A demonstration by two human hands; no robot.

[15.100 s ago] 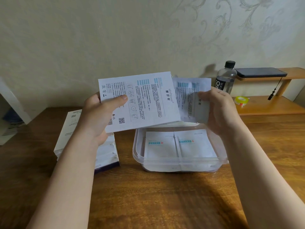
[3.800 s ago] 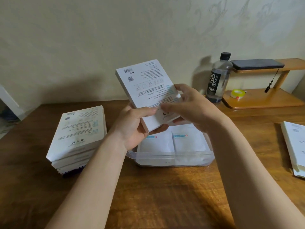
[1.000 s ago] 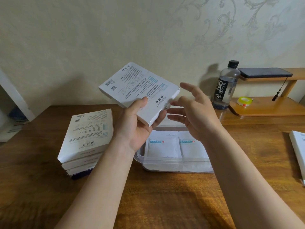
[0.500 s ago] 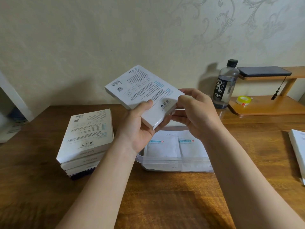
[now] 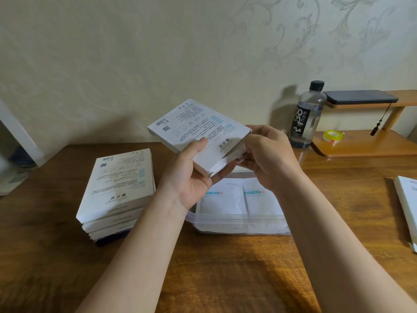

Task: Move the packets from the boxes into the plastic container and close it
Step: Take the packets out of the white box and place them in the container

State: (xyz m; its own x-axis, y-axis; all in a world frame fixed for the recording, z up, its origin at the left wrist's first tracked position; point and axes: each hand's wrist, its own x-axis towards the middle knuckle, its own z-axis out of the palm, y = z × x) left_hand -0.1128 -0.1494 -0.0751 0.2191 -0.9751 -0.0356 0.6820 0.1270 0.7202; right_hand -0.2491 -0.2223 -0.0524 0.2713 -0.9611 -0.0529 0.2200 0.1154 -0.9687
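Left hand (image 5: 191, 177) gripped the white box (image 5: 198, 134) above the plastic container (image 5: 239, 222); right hand (image 5: 268, 159) pinched its end flap.

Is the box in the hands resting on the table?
No, the left hand and right hand hold the box in the air above the plastic container.
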